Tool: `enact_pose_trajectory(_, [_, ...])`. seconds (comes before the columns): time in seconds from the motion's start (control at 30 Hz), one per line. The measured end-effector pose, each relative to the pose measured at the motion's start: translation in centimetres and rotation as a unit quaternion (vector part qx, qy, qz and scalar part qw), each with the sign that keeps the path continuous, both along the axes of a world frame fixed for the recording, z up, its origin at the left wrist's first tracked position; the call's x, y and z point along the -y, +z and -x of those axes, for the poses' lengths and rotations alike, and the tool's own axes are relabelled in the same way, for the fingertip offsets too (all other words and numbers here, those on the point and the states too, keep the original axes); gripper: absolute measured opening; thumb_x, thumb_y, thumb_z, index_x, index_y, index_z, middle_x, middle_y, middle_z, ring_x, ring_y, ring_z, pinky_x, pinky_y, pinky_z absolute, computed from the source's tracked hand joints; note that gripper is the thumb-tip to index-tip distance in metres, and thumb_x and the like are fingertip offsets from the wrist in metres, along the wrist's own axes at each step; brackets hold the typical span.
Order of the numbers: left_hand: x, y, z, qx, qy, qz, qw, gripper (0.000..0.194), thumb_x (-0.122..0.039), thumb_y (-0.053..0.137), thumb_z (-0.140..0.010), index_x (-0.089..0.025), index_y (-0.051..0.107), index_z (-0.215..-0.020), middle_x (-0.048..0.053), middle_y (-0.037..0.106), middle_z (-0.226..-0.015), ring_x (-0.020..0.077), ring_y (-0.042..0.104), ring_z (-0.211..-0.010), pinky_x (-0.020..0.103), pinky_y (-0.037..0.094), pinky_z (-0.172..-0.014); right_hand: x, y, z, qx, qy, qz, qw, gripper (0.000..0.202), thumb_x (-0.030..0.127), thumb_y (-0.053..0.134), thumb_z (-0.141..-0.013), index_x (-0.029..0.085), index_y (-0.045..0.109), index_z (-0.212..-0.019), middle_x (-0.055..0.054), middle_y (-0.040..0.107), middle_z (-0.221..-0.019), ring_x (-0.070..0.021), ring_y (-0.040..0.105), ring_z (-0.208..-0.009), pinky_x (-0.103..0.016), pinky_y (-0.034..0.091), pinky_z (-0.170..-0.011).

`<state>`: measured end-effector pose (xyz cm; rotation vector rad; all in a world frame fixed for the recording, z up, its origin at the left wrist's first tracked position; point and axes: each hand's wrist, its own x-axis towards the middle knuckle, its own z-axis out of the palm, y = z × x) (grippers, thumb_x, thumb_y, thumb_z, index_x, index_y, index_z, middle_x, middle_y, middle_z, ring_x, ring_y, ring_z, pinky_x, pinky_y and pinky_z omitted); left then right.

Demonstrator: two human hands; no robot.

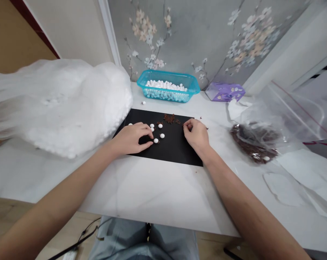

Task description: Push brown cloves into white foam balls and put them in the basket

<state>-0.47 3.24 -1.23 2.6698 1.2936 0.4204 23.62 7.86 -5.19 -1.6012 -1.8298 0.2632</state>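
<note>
We look down on two bare hands working over a black mat (176, 155) laid on a white, faintly veined surface (152, 187). Several white balls (156, 140) lie on the mat, mostly about its middle; small brown bits show just beside some of them. Near the mat's far edge we see a small heap of brown pieces (169, 118), with a few strays to its right.

The left hand (133, 139) rests over the mat's left part, thumb and forefinger curved toward the nearest ball. Its grip is narrow; we cannot tell whether the fingertips touch that ball. The right hand (197, 135) lies over the mat's right edge, to the right of the heap, its grip drawn to a fine pinch; we cannot make out whether a brown piece is held there.

Beyond the mat stands a translucent turquoise basket (193, 94), partly filled with more white balls, and a single loose ball (143, 103) lies in front of it. To the basket's right we note a purple packet (225, 92) with a flower print. A large, bulging white bag (84, 101) occupies the left side. On the right lies a clear plastic bag (254, 142) containing a dark brown mass, with white paper (305, 166) nearby.
</note>
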Motion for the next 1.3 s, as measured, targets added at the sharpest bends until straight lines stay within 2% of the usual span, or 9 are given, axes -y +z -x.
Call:
enact_pose_trajectory(0.2, [0.3,-0.1,-0.5,0.012,0.000,-0.002,1.000,0.030,-0.039,0.047,-0.084,-0.021,0.059,-0.106,0.004,0.063,-0.104,0.0188,0.056,-0.097,0.029,0.042,-0.079,0.0,0.0,0.0,0.004,0.001,-0.002,1.000,0.010,0.017,0.046,-0.073,0.019,0.056,-0.071,-0.003,0.057,-0.070,-0.0164,0.051,-0.065,-0.029,0.040,-0.063])
enact_pose_trajectory(0.43, [0.3,-0.4,-0.7,0.014,-0.005,0.002,1.000,0.026,-0.036,0.043,-0.087,-0.022,0.062,-0.098,0.004,0.063,-0.103,0.0180,0.056,-0.097,0.028,0.042,-0.079,0.0,0.0,0.0,0.002,0.002,0.002,1.000,0.011,0.017,0.046,-0.073,0.018,0.057,-0.073,-0.003,0.056,-0.070,-0.0167,0.052,-0.066,-0.030,0.040,-0.065])
enact_pose_trajectory(0.67, [0.4,-0.1,-0.8,0.052,0.033,-0.033,0.998,0.026,-0.036,0.043,-0.088,-0.021,0.061,-0.098,0.004,0.062,-0.101,0.0168,0.056,-0.095,0.027,0.043,-0.078,-0.1,-0.1,0.0,-0.017,0.004,-0.024,1.000,0.016,0.019,0.048,-0.074,0.017,0.058,-0.086,-0.003,0.054,-0.071,-0.0172,0.052,-0.067,-0.031,0.042,-0.067])
enact_pose_trajectory(0.73, [0.4,-0.2,-0.8,0.059,0.045,-0.034,0.997,0.027,-0.037,0.042,-0.088,-0.020,0.061,-0.099,0.005,0.062,-0.100,0.0168,0.057,-0.093,0.028,0.044,-0.078,0.3,0.2,0.2,-0.017,0.040,-0.050,0.998,0.018,0.021,0.048,-0.076,0.016,0.057,-0.090,-0.004,0.055,-0.076,-0.0166,0.053,-0.069,-0.029,0.042,-0.066])
enact_pose_trajectory(0.87, [0.2,-0.5,-0.6,0.075,0.073,-0.012,0.994,0.029,-0.035,0.042,-0.088,-0.021,0.059,-0.107,0.004,0.063,-0.095,0.0164,0.059,-0.087,0.029,0.045,-0.075,1.9,1.1,1.3,0.022,0.208,-0.059,0.976,0.026,0.019,0.047,-0.077,0.018,0.057,-0.101,-0.005,0.058,-0.091,-0.0138,0.055,-0.068,-0.025,0.043,-0.060])
enact_pose_trajectory(0.93, [0.2,-0.6,-0.6,0.096,0.077,0.009,0.992,0.029,-0.034,0.043,-0.087,-0.021,0.058,-0.108,0.003,0.064,-0.095,0.0161,0.060,-0.086,0.029,0.046,-0.076,2.7,1.4,2.0,0.053,0.263,-0.053,0.962,0.028,0.019,0.049,-0.077,0.019,0.057,-0.104,-0.005,0.059,-0.097,-0.0131,0.056,-0.069,-0.024,0.043,-0.058])
enact_pose_trajectory(1.1, [0.3,-0.5,-0.9,0.136,0.045,0.062,0.988,0.025,-0.030,0.048,-0.084,-0.019,0.059,-0.104,0.003,0.066,-0.094,0.0139,0.061,-0.081,0.026,0.047,-0.075,3.7,1.5,3.1,0.122,0.277,-0.083,0.949,0.024,0.031,0.049,-0.085,0.020,0.057,-0.104,-0.004,0.061,-0.099,-0.0153,0.060,-0.080,-0.024,0.042,-0.057])
enact_pose_trajectory(1.3, [0.4,-0.4,-1.1,0.173,0.020,0.096,0.980,0.027,-0.033,0.053,-0.082,-0.018,0.063,-0.102,0.003,0.068,-0.091,0.0132,0.061,-0.076,0.024,0.048,-0.070,3.8,1.3,3.4,0.162,0.283,-0.098,0.940,0.022,0.029,0.041,-0.090,0.018,0.059,-0.096,-0.005,0.062,-0.092,-0.0136,0.060,-0.076,-0.023,0.040,-0.054])
